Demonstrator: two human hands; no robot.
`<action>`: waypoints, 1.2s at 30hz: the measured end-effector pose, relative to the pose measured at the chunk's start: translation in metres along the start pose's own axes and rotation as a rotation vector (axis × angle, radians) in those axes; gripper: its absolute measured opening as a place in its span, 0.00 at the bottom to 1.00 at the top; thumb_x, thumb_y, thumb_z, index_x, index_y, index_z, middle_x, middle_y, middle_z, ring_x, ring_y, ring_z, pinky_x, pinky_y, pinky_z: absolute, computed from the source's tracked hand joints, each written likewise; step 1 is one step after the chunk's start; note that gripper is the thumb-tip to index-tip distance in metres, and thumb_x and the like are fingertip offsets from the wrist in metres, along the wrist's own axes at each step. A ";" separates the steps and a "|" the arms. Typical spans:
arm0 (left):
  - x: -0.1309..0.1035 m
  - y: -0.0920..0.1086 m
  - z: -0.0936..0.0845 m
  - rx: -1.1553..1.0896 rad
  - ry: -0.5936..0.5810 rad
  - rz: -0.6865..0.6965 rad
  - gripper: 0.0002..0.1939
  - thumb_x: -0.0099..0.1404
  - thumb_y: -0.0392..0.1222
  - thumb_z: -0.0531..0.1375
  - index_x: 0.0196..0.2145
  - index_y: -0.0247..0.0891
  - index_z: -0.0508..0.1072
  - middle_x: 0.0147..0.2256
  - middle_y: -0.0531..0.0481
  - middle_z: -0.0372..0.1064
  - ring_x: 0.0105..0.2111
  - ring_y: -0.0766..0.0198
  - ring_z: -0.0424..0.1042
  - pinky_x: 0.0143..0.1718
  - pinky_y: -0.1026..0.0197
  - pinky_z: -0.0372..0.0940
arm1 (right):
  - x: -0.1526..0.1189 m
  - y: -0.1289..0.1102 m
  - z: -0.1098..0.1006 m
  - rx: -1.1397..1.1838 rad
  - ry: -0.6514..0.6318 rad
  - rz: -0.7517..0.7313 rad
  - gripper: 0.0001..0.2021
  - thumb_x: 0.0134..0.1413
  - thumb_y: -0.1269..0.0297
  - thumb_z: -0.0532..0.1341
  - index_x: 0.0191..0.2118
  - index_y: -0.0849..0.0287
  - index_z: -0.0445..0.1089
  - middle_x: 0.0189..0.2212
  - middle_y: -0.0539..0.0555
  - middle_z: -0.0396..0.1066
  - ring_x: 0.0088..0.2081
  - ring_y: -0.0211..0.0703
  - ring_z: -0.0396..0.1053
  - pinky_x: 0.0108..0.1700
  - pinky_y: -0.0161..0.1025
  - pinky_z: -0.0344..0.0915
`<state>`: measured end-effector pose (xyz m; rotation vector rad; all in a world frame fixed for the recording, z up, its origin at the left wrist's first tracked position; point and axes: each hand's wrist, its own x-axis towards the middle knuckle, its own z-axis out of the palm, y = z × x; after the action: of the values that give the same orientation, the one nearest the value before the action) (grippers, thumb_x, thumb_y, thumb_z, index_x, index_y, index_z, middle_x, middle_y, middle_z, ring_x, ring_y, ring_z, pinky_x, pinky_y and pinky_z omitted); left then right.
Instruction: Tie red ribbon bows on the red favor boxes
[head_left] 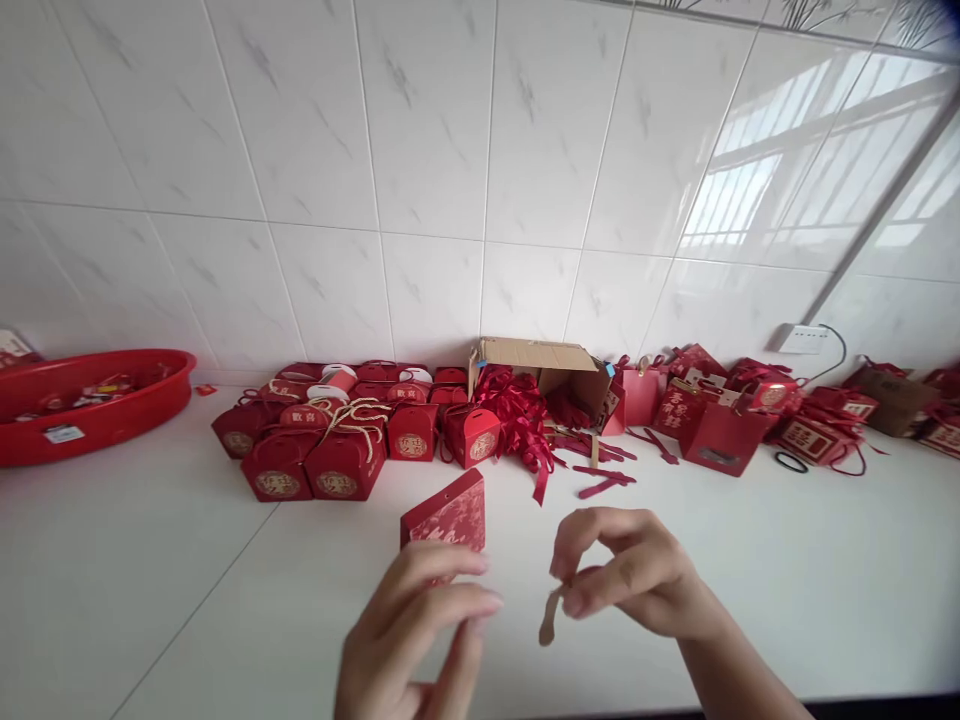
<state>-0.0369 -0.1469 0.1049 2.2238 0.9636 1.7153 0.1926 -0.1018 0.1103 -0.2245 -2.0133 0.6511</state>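
Between the thumb and fingers of my right hand [630, 575] is a small tan strip [550, 618] with a rounded lower end, hanging over the white table. My left hand [424, 625] is raised at the lower middle, its fingers apart and slightly curved, with nothing visible between them. Just behind it a red slanted-top card box [448, 515] with a small hole near its top stands on the table, its lower part hidden by my left fingers.
Red boxes [337, 465] with gold prints stand at the back left, beside red ribbons [517, 415] spilling from a cardboard box [536, 353]. A red basin [150, 415] sits far left. Red strips [604, 480], a red bag [724, 440] and a black ring [790, 461] lie toward the right.
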 end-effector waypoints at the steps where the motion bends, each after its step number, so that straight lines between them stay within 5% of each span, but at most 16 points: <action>1: 0.006 0.001 0.002 0.009 -0.072 0.075 0.13 0.61 0.27 0.56 0.39 0.41 0.72 0.39 0.45 0.70 0.39 0.61 0.71 0.38 0.62 0.71 | 0.003 -0.002 0.004 0.040 -0.014 -0.008 0.18 0.55 0.78 0.61 0.46 0.48 0.76 0.33 0.54 0.70 0.35 0.39 0.73 0.36 0.34 0.71; 4: 0.011 -0.004 0.005 0.030 -0.213 0.228 0.14 0.61 0.28 0.56 0.43 0.38 0.72 0.41 0.43 0.69 0.41 0.61 0.71 0.41 0.63 0.70 | 0.007 -0.004 0.013 0.091 -0.057 0.018 0.18 0.54 0.79 0.61 0.45 0.49 0.76 0.32 0.55 0.71 0.34 0.39 0.73 0.36 0.34 0.70; 8: 0.003 -0.012 0.005 0.019 -0.284 0.242 0.11 0.61 0.28 0.57 0.40 0.38 0.71 0.38 0.45 0.70 0.39 0.62 0.71 0.42 0.63 0.69 | 0.006 -0.005 0.022 0.082 -0.084 0.058 0.11 0.53 0.78 0.63 0.38 0.58 0.80 0.30 0.58 0.70 0.31 0.39 0.72 0.34 0.33 0.70; 12: -0.003 -0.018 0.004 0.015 -0.298 0.196 0.09 0.61 0.27 0.58 0.34 0.39 0.70 0.37 0.47 0.69 0.37 0.64 0.71 0.40 0.65 0.68 | 0.003 -0.003 0.032 0.079 -0.104 0.100 0.08 0.54 0.75 0.62 0.35 0.63 0.80 0.28 0.60 0.70 0.30 0.40 0.72 0.33 0.33 0.70; 20: -0.022 -0.029 0.009 0.088 -0.242 0.108 0.09 0.59 0.27 0.58 0.32 0.41 0.68 0.40 0.47 0.67 0.42 0.62 0.68 0.42 0.64 0.66 | -0.009 0.011 0.044 0.085 -0.050 0.216 0.13 0.54 0.78 0.61 0.41 0.56 0.79 0.31 0.59 0.72 0.32 0.41 0.72 0.32 0.35 0.69; 23: -0.029 -0.045 0.008 0.173 -0.090 -0.051 0.10 0.59 0.34 0.60 0.40 0.43 0.68 0.48 0.44 0.64 0.50 0.55 0.64 0.50 0.54 0.63 | -0.019 0.017 0.047 0.068 -0.032 0.228 0.14 0.54 0.76 0.61 0.41 0.52 0.78 0.30 0.58 0.72 0.33 0.42 0.71 0.35 0.39 0.67; 26: -0.030 -0.076 0.007 0.270 0.208 -0.360 0.26 0.57 0.43 0.63 0.52 0.42 0.61 0.53 0.40 0.60 0.55 0.48 0.60 0.55 0.43 0.57 | -0.030 0.023 0.049 0.124 0.050 0.249 0.14 0.55 0.73 0.63 0.40 0.43 0.78 0.29 0.54 0.73 0.33 0.41 0.69 0.38 0.42 0.65; 30: -0.023 -0.111 0.013 0.035 0.057 -0.636 0.39 0.55 0.49 0.64 0.60 0.45 0.51 0.51 0.42 0.64 0.52 0.50 0.66 0.51 0.45 0.63 | -0.041 0.033 0.050 0.184 0.134 0.297 0.12 0.54 0.68 0.64 0.37 0.38 0.77 0.27 0.50 0.75 0.31 0.39 0.67 0.40 0.43 0.61; 34: -0.019 -0.116 0.027 -0.236 0.049 -0.704 0.38 0.60 0.47 0.61 0.63 0.45 0.46 0.34 0.51 0.72 0.35 0.59 0.74 0.41 0.55 0.70 | -0.047 0.044 0.051 0.138 0.226 0.374 0.05 0.51 0.63 0.67 0.32 0.42 0.79 0.30 0.51 0.70 0.34 0.40 0.65 0.41 0.42 0.62; 36: -0.022 -0.112 0.033 -0.275 0.041 -0.694 0.35 0.61 0.47 0.60 0.61 0.45 0.51 0.35 0.51 0.73 0.35 0.60 0.75 0.41 0.56 0.70 | -0.050 0.049 0.051 0.071 0.277 0.435 0.02 0.50 0.60 0.67 0.30 0.45 0.79 0.39 0.54 0.67 0.43 0.45 0.65 0.46 0.44 0.62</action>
<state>-0.0522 -0.0642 0.0204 1.4427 1.2278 1.4504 0.1696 -0.0987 0.0271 -0.6849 -1.6811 0.9065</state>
